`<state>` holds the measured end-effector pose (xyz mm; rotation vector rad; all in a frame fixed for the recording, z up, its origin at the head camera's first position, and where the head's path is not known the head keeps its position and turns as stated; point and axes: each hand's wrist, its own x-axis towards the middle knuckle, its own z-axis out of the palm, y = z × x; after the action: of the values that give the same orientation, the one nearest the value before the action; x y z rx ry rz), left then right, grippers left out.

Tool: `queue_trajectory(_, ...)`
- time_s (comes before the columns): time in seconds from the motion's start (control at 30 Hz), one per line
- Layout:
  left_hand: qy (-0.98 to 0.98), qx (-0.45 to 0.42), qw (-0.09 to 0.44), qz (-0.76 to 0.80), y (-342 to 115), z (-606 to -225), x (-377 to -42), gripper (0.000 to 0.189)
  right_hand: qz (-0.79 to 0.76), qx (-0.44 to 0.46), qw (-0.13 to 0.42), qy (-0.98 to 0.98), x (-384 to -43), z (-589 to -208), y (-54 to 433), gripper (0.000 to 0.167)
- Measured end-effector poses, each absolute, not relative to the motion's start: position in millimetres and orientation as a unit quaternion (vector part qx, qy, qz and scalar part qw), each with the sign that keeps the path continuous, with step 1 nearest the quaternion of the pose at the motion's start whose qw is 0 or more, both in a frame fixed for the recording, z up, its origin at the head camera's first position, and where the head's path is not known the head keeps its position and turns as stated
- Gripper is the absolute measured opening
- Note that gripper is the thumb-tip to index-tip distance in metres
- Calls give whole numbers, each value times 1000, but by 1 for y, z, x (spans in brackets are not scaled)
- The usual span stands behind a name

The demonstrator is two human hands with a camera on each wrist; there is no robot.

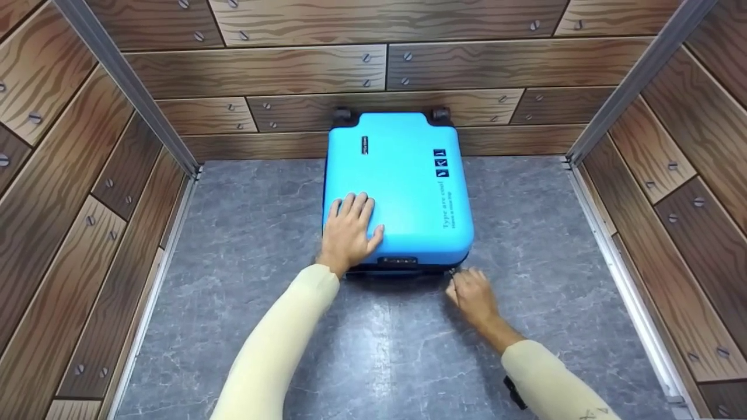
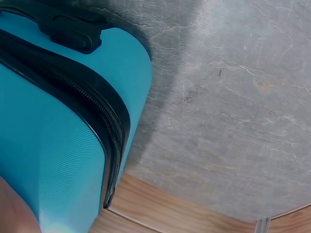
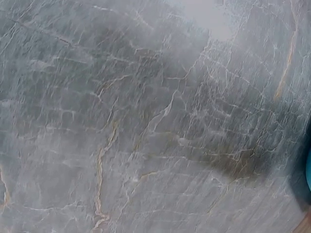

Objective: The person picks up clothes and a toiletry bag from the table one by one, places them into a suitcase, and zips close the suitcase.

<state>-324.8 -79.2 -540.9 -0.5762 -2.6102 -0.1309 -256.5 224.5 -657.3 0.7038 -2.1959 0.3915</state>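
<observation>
A bright blue hard-shell suitcase (image 1: pixel 402 192) lies flat on the floor, its wheels (image 1: pixel 342 115) toward the back wall. My left hand (image 1: pixel 348 230) rests on the lid at the front left corner, fingers straight and thumb out to the side. At the front right corner my right hand (image 1: pixel 474 294) has curled fingers and pinches the small zipper pull (image 1: pixel 452 272). A combination lock (image 1: pixel 398 261) sits in the middle of the front edge. In the left wrist view, zipper teeth (image 2: pixel 92 99) run between black bands around the corner, below a black handle (image 2: pixel 73 31).
Grey marbled floor (image 1: pixel 233 280) surrounds the suitcase. Wood-plank-patterned walls (image 1: pixel 303 70) stand at the back and both sides, with metal rails (image 1: pixel 621 280) along the edges. The right wrist view holds mostly floor (image 3: pixel 146 121), with a blue sliver of suitcase (image 3: pixel 309 170) at the right.
</observation>
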Motion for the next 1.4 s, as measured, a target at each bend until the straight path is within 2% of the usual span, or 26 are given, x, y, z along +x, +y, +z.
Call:
queue_trajectory(0.2,-951,-207,225,-41,-77,-540,-325,57,146,270,383,-871,-253,-658,219,15)
queue_trajectory(0.6,-950,-207,230,-48,-80,-543,-324,57,143,258,416,-860,-252,-664,207,15)
queue_trajectory(0.93,-946,-211,240,-46,-79,-545,-326,56,148,253,402,-867,-250,-668,190,15)
queue_trajectory(1.2,-944,-218,244,-41,-78,-549,-323,56,135,246,423,-862,-244,-675,185,13)
queue_trajectory(1.4,-946,-213,242,-45,-78,-547,-326,56,122,231,403,-877,-248,-677,186,11)
